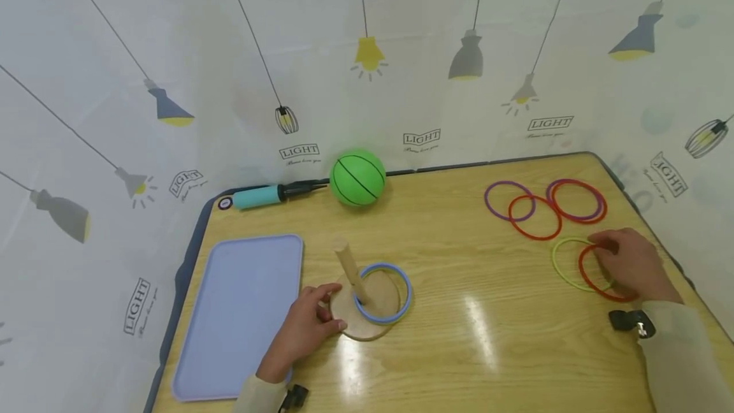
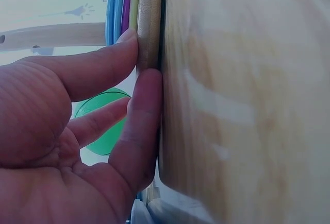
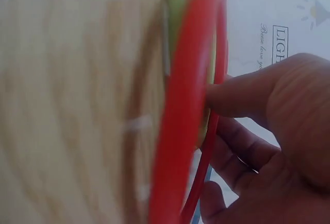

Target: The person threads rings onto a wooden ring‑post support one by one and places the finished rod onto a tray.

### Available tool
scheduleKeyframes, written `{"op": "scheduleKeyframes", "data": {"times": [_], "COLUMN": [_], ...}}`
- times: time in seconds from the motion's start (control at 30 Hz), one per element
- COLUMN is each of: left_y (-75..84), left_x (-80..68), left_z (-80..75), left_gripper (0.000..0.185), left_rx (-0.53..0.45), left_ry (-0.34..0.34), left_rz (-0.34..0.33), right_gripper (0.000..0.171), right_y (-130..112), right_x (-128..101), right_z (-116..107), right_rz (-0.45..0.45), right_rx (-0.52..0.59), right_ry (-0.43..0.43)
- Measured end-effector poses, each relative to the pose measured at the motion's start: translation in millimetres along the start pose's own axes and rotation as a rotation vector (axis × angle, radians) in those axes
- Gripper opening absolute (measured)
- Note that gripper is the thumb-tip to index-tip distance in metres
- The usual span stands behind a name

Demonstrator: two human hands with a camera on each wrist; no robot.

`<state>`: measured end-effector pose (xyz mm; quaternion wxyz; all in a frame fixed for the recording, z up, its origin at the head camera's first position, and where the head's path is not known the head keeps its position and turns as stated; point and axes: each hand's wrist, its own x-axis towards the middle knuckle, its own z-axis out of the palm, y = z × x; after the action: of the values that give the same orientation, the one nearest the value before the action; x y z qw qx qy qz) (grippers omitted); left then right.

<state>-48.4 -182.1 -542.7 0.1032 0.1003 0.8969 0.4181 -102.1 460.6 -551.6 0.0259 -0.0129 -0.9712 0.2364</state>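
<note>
A round wooden ring toss base (image 1: 354, 324) with an upright peg (image 1: 346, 264) stands left of the table's middle. Blue rings (image 1: 410, 292) lie around the peg, off-centre; the left wrist view shows purple and yellow-green rings (image 2: 135, 2) beneath. My left hand (image 1: 306, 324) grips the base's left edge with thumb and fingers. At the right, my right hand (image 1: 633, 263) pinches a red ring (image 1: 585, 279), which overlaps a yellow-green ring (image 1: 557, 266). In the right wrist view this red ring (image 3: 180, 110) stands tilted off the table; part of my grip is hidden behind it.
Purple rings (image 1: 487, 202) and red rings (image 1: 539, 237) overlap at the back right. A green ball (image 1: 357, 177) and a teal hand pump (image 1: 256, 197) lie along the back edge. The lavender tray (image 1: 241, 317) is on the left. Printed fabric (image 1: 424, 101) surrounds the table.
</note>
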Motion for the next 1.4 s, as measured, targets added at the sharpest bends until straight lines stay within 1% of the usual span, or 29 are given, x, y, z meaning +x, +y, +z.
{"op": "scheduleKeyframes", "data": {"times": [0.13, 0.33, 0.63, 0.77, 0.97, 1.23, 1.4], "left_y": [-0.4, 1.3, 2.7, 2.5, 4.6, 6.9, 7.4], "left_x": [-0.9, -0.4, 0.1, -0.9, -1.2, -0.1, -0.5], "left_z": [0.5, 1.0, -0.1, 0.2, -0.7, -2.3, -2.8], "left_gripper": [0.069, 0.069, 0.069, 0.069, 0.069, 0.068, 0.068], "left_rx": [0.007, 0.000, 0.001, 0.004, -0.001, 0.008, 0.008], "left_ry": [0.001, -0.007, -0.006, -0.013, -0.004, -0.019, -0.024], "left_rz": [0.002, -0.022, -0.035, -0.027, -0.053, -0.037, -0.046], "right_gripper": [0.019, 0.018, 0.021, 0.022, 0.026, 0.022, 0.024], "right_y": [-2.9, -6.5, -28.8, -45.0, -72.5, -111.9, -145.6], "right_x": [1.8, 0.6, 1.4, 3.8, 9.8, 13.6, 13.9], "right_z": [-0.1, -2.9, -5.5, -5.8, -9.0, -17.1, -24.4], "right_rz": [-0.001, 0.004, -0.023, -0.057, -0.136, -0.205, -0.231], "right_rx": [0.005, 0.002, 0.046, 0.039, 0.048, 0.110, 0.160], "right_ry": [0.000, 0.015, 0.002, 0.008, 0.029, 0.049, 0.082]}}
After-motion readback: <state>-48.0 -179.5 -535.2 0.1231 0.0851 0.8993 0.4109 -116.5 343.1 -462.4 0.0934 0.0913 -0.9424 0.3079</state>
